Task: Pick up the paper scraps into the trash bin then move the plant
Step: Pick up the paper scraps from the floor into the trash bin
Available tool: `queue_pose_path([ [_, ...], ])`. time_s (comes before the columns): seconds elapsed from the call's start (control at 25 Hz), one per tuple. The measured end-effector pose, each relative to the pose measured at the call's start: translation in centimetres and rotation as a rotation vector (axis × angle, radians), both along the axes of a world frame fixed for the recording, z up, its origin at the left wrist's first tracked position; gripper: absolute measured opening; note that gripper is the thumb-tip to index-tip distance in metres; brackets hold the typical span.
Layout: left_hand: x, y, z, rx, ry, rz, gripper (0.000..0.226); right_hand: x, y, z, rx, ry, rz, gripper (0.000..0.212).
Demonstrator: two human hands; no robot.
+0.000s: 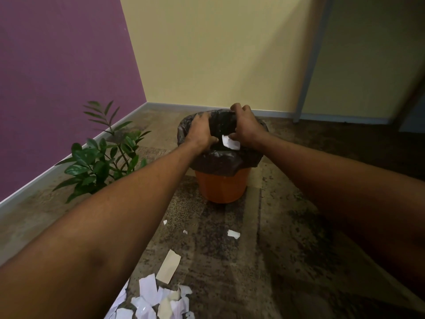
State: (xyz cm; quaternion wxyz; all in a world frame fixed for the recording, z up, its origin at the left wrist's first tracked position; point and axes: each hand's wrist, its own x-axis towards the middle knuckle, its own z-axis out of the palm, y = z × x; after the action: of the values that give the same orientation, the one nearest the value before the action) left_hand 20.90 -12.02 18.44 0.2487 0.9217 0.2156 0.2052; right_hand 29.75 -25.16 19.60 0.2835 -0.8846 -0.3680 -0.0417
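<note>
An orange trash bin (222,187) lined with a dark bag (216,161) stands on the floor ahead. Both my hands are over its mouth. My left hand (201,131) rests palm down on the left of the rim, fingers apart. My right hand (245,128) is at the right of the rim and pinches a white paper scrap (230,142) over the opening. A heap of white paper scraps (154,300) lies on the floor near me, with a beige strip (169,265) and a few small pieces (233,233) closer to the bin. The green plant (101,157) stands left of the bin; its pot is hidden by my left arm.
A purple wall (57,65) with a pale skirting board runs along the left. A yellow wall (218,49) closes the far side, and a grey door frame (308,65) stands at the right. The floor (287,249) is mottled brown.
</note>
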Motion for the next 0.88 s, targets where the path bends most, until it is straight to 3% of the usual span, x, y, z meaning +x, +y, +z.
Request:
queue_pose_path([
  [0.12,-0.9,0.0,0.2,0.046,-0.080,-0.004,0.049,-0.6,-0.1,0.2,0.059,-0.056,0.012,0.055],
  [0.32,-4.0,-0.9,-0.6,0.180,-0.136,-0.076,0.020,-3.4,-0.6,0.2,0.056,-0.410,0.124,0.004],
  [0.44,-6.5,-1.4,-1.7,0.210,-0.176,-0.171,0.018,-5.7,-1.0,-1.1,0.017,-0.592,0.253,0.005],
  [0.6,-10.4,-1.8,-4.2,0.169,-0.147,-0.298,0.025,-8.2,-2.1,-4.5,-0.048,-0.625,0.379,0.015],
  [0.76,-14.1,-2.1,-7.5,0.145,0.023,-0.364,0.018,-10.1,-3.4,-9.3,-0.220,-0.555,0.581,0.017],
  [0.88,-15.9,-2.2,-11.2,0.137,0.310,-0.395,0.011,-10.9,-4.1,-13.7,-0.525,-0.368,0.564,0.022],
])
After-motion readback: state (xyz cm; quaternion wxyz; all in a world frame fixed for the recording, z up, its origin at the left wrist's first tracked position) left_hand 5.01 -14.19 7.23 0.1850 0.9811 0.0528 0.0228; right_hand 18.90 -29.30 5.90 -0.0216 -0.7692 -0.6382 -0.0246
